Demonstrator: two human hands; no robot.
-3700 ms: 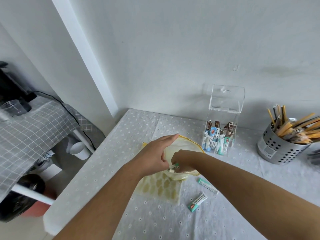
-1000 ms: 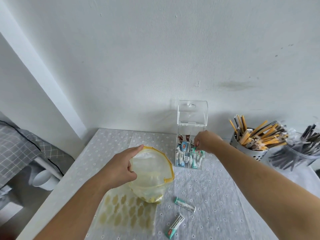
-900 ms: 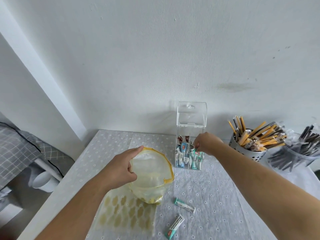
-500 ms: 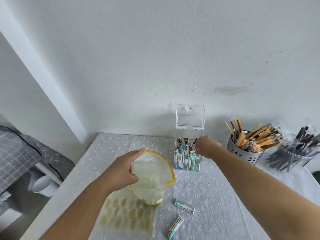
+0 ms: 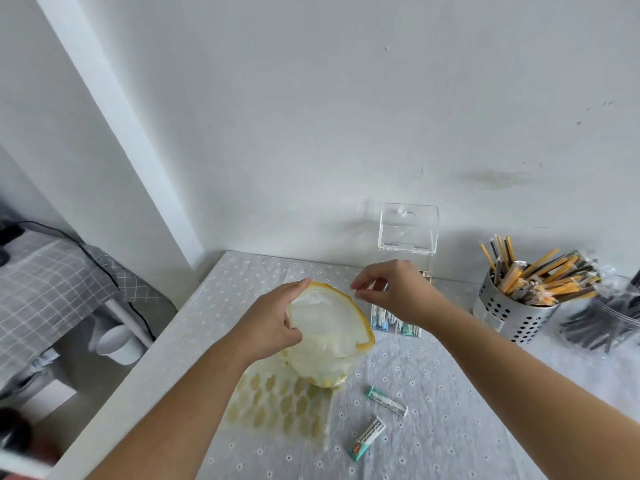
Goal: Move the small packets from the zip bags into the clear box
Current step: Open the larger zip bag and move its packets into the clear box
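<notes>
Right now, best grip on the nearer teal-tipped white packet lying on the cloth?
Pinch the teal-tipped white paper packet across its narrow width near mid-length, coming straight down. It lies flat and diagonal on the dotted grey tablecloth, apart from the other packet, so both long edges are free. The right hand is nearer.

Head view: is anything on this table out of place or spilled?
Yes. Two small packets lie loose on the tablecloth, near the zip bag held open by the left hand, not in the clear box. Nothing looks damaged.
</notes>
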